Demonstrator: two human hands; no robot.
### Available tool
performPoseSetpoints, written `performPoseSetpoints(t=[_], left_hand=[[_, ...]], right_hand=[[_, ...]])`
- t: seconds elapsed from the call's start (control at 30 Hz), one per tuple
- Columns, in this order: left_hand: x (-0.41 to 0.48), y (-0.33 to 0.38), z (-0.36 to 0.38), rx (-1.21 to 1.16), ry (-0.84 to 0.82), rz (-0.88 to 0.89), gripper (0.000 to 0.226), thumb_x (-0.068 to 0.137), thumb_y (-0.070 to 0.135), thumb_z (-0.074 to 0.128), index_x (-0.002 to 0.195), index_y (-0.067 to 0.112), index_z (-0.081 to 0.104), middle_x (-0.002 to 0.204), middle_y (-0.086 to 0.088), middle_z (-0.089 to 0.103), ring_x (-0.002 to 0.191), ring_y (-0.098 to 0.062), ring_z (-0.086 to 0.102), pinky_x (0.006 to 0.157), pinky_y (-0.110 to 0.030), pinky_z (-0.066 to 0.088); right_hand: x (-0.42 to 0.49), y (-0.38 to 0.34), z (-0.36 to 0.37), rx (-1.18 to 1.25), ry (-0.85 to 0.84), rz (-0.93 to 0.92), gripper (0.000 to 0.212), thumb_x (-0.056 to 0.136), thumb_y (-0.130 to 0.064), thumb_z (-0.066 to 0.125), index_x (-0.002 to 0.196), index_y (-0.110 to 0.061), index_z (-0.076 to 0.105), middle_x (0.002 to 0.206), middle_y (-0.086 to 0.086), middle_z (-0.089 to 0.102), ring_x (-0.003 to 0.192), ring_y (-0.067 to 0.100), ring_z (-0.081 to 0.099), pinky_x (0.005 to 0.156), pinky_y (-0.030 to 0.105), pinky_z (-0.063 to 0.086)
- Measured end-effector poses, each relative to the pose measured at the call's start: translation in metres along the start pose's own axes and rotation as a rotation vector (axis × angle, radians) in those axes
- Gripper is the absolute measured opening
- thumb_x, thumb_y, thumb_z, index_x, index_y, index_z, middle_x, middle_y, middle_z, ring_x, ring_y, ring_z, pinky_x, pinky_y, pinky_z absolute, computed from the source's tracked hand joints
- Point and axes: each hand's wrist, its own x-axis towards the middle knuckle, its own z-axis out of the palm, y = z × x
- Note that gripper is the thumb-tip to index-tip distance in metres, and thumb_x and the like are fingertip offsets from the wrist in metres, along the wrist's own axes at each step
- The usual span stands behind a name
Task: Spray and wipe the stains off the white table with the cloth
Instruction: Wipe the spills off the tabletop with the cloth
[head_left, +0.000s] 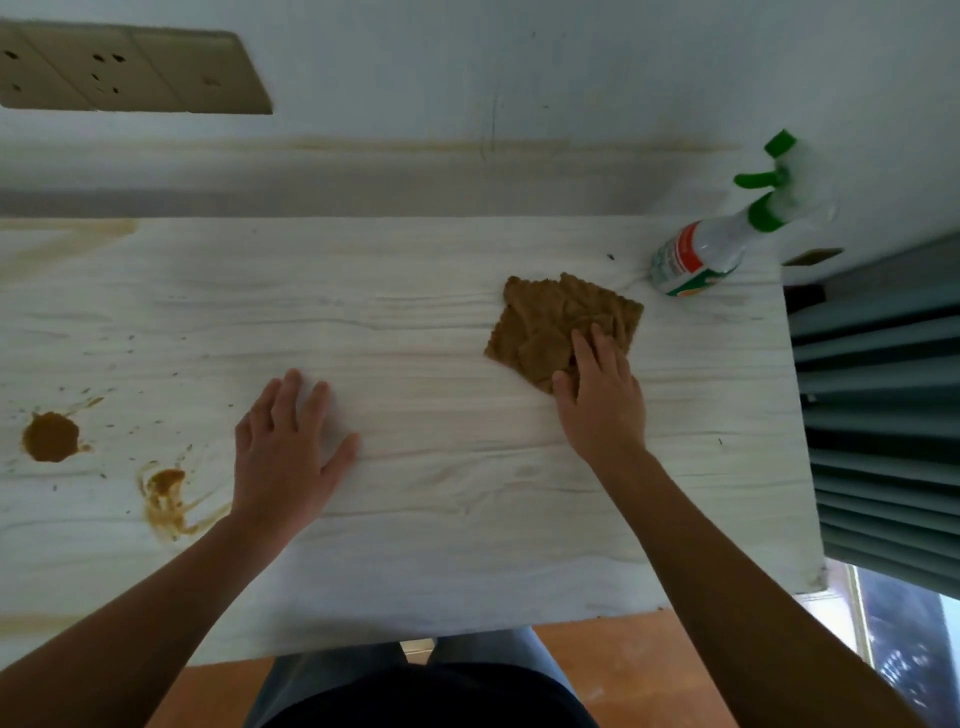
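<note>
A brown cloth (550, 317) lies flat on the white wood-grain table (441, 519), right of centre. My right hand (602, 395) rests on the cloth's near corner, fingers pressing it down. My left hand (288, 447) lies flat on the bare table near the middle, fingers spread, holding nothing. Two brown stains sit at the left: a round blot (50, 436) and a smeared patch (166, 499), with small specks around them. A clear spray bottle (701, 254) with a green trigger stands at the far right corner.
The table's far edge meets a white wall with a beige socket panel (119, 73) at upper left. A grey pleated curtain (883, 415) hangs beside the table's right edge. Below the near edge are my legs and an orange floor (623, 670).
</note>
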Motion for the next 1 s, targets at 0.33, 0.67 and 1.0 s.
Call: performPoseSetpoints(t=[0.33, 0.67, 1.0], left_hand=[[-0.001, 0.0, 0.0, 0.015, 0.017, 0.02, 0.078, 0.09, 0.063, 0.036, 0.149, 0.012, 0.042, 0.16, -0.021, 0.032, 0.145, -0.044, 0.031, 0.107, -0.059, 0.037], [-0.002, 0.002, -0.002, 0.024, 0.024, 0.008, 0.077, 0.091, 0.062, 0.035, 0.15, 0.012, 0.044, 0.161, -0.021, 0.031, 0.147, -0.043, 0.029, 0.111, -0.055, 0.033], [0.0, -0.002, 0.004, 0.011, 0.046, 0.023, 0.076, 0.092, 0.061, 0.036, 0.148, 0.012, 0.045, 0.16, -0.021, 0.033, 0.145, -0.043, 0.032, 0.11, -0.054, 0.033]], right_hand=[[0.129, -0.029, -0.043, -0.004, 0.013, -0.09, 0.066, 0.099, -0.033, 0.05, 0.156, -0.012, 0.026, 0.167, 0.01, 0.016, 0.153, 0.03, 0.014, 0.122, 0.047, 0.022], [0.097, -0.079, -0.003, 0.0, 0.082, -0.045, 0.061, 0.103, -0.031, 0.038, 0.16, -0.022, 0.018, 0.169, 0.003, 0.01, 0.154, 0.027, 0.006, 0.124, 0.044, 0.014], [0.03, -0.041, 0.009, -0.071, -0.024, -0.249, 0.06, 0.102, -0.041, 0.038, 0.158, -0.025, 0.025, 0.167, 0.001, 0.016, 0.154, 0.025, 0.009, 0.122, 0.046, 0.016]])
